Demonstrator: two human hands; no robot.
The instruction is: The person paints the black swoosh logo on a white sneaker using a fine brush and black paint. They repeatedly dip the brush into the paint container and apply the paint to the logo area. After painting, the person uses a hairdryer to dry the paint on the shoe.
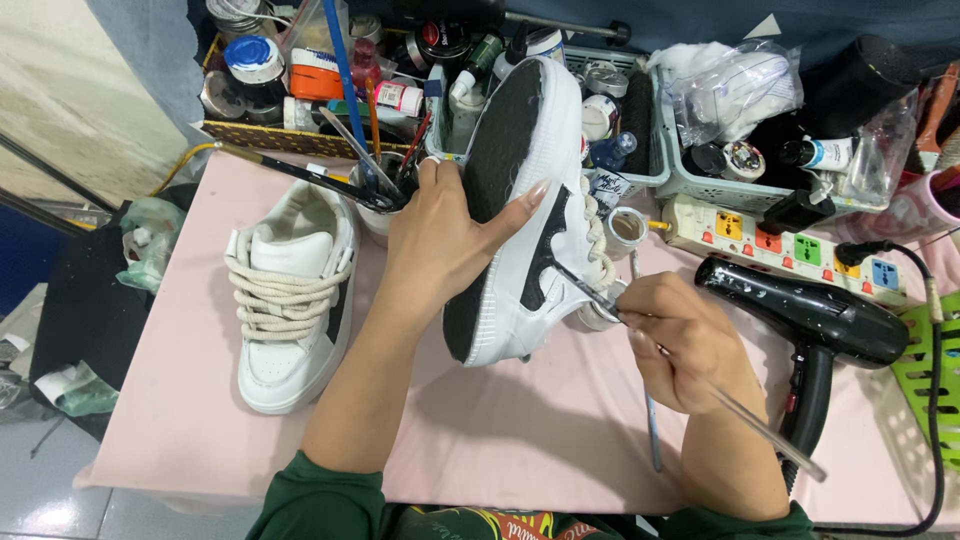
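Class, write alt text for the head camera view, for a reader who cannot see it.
A left hand tilts a white sneaker sole-up over a pink table while the right hand touches a thin brush to its side. The matching sneaker and a black hairdryer lie alongside.

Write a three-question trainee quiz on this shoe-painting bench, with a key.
1. True or false: the left hand holds the sneaker with its dark sole towards the camera.
2. What does the right hand hold? A) a thin brush B) the hair dryer C) a bottle
3. Fill in: the second sneaker lies on the pink table, to the ____ of the held one.

Key: 1 true; 2 A; 3 left.
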